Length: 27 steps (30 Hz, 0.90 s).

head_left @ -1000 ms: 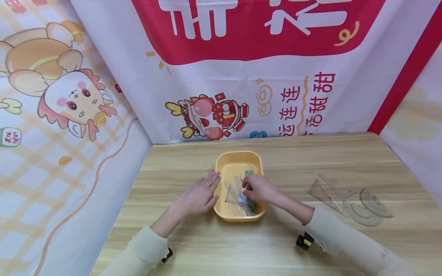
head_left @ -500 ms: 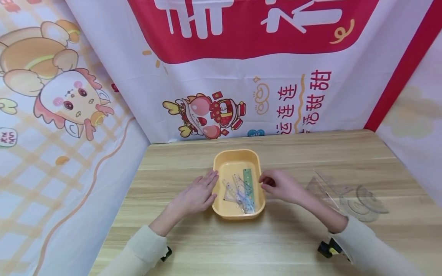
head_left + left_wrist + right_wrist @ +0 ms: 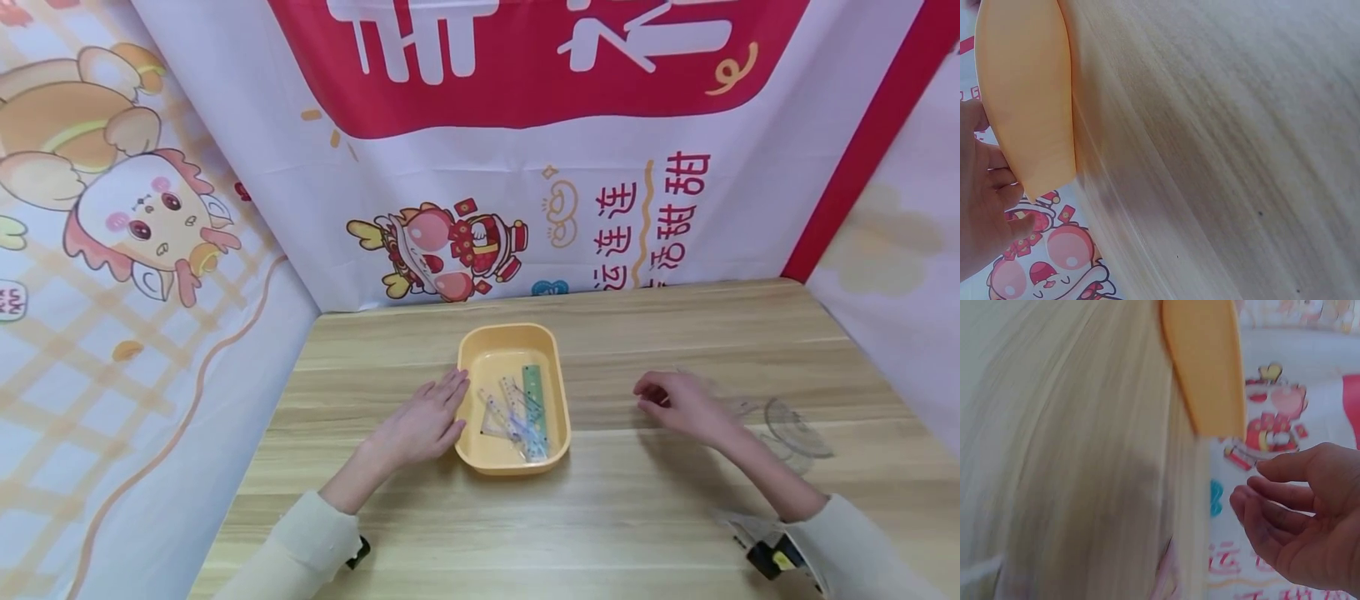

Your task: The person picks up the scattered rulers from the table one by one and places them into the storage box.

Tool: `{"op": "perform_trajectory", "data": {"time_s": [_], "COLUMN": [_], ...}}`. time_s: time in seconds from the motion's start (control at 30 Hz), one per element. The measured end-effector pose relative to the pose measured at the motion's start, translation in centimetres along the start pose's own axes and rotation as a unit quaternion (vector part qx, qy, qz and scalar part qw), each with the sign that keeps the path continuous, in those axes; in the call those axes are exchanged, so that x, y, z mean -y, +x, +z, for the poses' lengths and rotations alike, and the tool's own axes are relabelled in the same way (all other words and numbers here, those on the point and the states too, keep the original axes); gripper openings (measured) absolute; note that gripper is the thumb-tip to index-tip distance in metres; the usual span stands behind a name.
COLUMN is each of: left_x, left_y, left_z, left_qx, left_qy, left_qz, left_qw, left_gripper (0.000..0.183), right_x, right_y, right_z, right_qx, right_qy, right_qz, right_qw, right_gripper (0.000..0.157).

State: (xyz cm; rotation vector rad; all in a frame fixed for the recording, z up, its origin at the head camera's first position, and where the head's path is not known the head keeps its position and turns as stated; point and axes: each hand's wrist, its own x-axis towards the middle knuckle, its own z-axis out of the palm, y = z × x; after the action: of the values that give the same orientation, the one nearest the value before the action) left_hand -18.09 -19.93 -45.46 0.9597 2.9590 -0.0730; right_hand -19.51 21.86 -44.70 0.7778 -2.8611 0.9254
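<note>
A yellow plastic tray point(image 3: 564, 400) stands on the table in the head view. Inside it lie a green ruler point(image 3: 532, 382) and several clear rulers and a set square, overlapping. My left hand point(image 3: 420, 421) rests its fingers on the tray's left rim; the left wrist view has the fingers against the tray wall point(image 3: 1029, 94), thumb apart. To the right of the tray, my right hand point(image 3: 686, 408) hovers over the table with loosely curled fingers and nothing between them. A clear protractor point(image 3: 797, 429) lies beyond it, and the right forearm partly hides other clear pieces there.
The wood-grain table point(image 3: 390, 358) runs back to a white cloth point(image 3: 480, 158) with red print. A patterned cloth point(image 3: 150, 350) hangs at the left. Near the right sleeve lies a clear, thin-edged piece point(image 3: 738, 523), hard to make out.
My right hand has left the tray and moved right toward the clear pieces, uncovering the green ruler. My left hand has stayed at the rim.
</note>
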Motion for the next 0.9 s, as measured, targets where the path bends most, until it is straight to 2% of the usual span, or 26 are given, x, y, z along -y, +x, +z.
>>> {"op": "perform_trajectory", "data": {"time_s": [0.13,0.23,0.37,0.67,0.9], "left_x": [0.0,0.0,-0.1,0.1,0.1], "left_y": [0.0,0.0,0.0,0.1,0.1], "left_z": [0.0,0.0,0.0,0.1,0.2], "left_qx": [0.003,0.006,0.005,0.004,0.011], "left_qy": [-0.002,-0.007,-0.007,-0.001,-0.005], "left_qz": [-0.005,-0.009,-0.008,-0.005,-0.011], "left_qw": [1.0,0.9999,0.9999,1.0,0.9999], "left_gripper": [0.065,0.065,0.065,0.065,0.065], "right_x": [-1.8,-3.0,-4.3,-5.6,-6.1], "right_y": [-0.7,-1.1,-1.5,-1.8,-1.5], "right_z": [-0.4,-0.4,-0.5,0.0,0.2], "right_qx": [0.005,0.018,0.03,0.021,0.031], "right_qy": [-0.019,-0.04,-0.082,-0.111,-0.1], "right_qz": [0.056,0.114,0.153,0.14,0.143], "right_qw": [0.998,0.993,0.984,0.984,0.984], "right_gripper": [0.019,0.031,0.043,0.034,0.036]}}
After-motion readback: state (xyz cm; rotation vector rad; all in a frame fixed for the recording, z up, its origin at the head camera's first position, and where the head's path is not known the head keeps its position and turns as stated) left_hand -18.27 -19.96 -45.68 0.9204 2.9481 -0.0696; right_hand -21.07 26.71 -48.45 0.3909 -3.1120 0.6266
